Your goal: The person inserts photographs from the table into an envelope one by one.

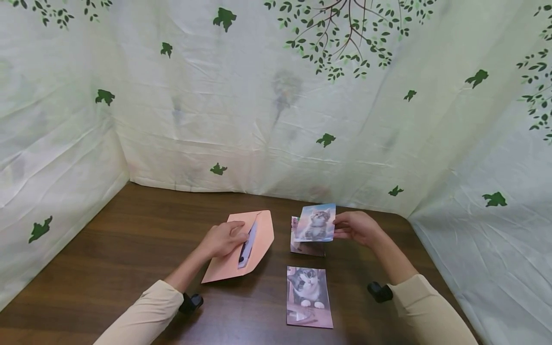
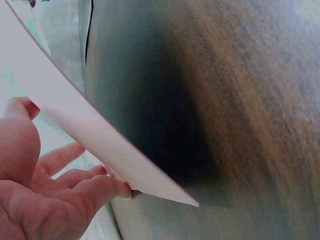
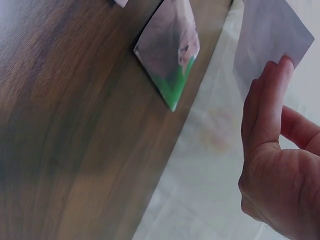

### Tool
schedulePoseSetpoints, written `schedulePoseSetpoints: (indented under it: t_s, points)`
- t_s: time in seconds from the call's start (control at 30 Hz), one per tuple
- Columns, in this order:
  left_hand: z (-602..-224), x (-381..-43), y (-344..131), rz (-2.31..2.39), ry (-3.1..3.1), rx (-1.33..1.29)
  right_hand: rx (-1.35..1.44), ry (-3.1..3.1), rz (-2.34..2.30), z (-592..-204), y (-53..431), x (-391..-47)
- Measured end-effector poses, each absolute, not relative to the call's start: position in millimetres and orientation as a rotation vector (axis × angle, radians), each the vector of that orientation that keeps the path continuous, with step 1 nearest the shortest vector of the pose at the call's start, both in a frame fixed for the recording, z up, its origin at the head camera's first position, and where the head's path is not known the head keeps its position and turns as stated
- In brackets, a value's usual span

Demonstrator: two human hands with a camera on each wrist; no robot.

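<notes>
My left hand [image 1: 223, 239] grips a peach envelope [image 1: 222, 269], tilted up off the table, with the thumb on its near face. Part of a pale card with dark marks [image 1: 247, 248] shows in the envelope's opening. In the left wrist view the fingers [image 2: 97, 187] lie behind the envelope [image 2: 107, 137]. My right hand [image 1: 359, 227] pinches a kitten picture card [image 1: 316, 223] by its right edge. That card hovers over another picture card [image 1: 307, 248] on the table and hides much of it. Only its plain back [image 3: 272, 37] appears in the right wrist view.
A grey-and-white cat picture card [image 1: 308, 297] lies on the brown wooden table [image 1: 108, 268], nearer to me. White cloth [image 1: 241, 120] printed with green leaves hangs behind the table and at both sides. A black wrist device [image 1: 379, 291] sits at each cuff.
</notes>
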State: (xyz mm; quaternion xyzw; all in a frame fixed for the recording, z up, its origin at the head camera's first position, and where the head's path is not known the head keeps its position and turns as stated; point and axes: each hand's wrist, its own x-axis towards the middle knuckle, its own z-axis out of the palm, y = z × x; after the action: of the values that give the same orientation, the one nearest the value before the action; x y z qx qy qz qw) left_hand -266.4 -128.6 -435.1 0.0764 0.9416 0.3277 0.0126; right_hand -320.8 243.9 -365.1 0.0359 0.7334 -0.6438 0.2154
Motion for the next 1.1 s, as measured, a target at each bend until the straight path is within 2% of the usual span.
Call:
schedulePoseSetpoints:
  t_s: [0.6, 1.1]
  points:
    - [-433, -265, -129, 1.01, 2.93, 0.232, -0.09, 2.003, -1.712, -355, 199, -316]
    - [-433, -265, -128, 0.988, 2.931, 0.23, -0.169, 2.074, -1.566, -361, 164, -309]
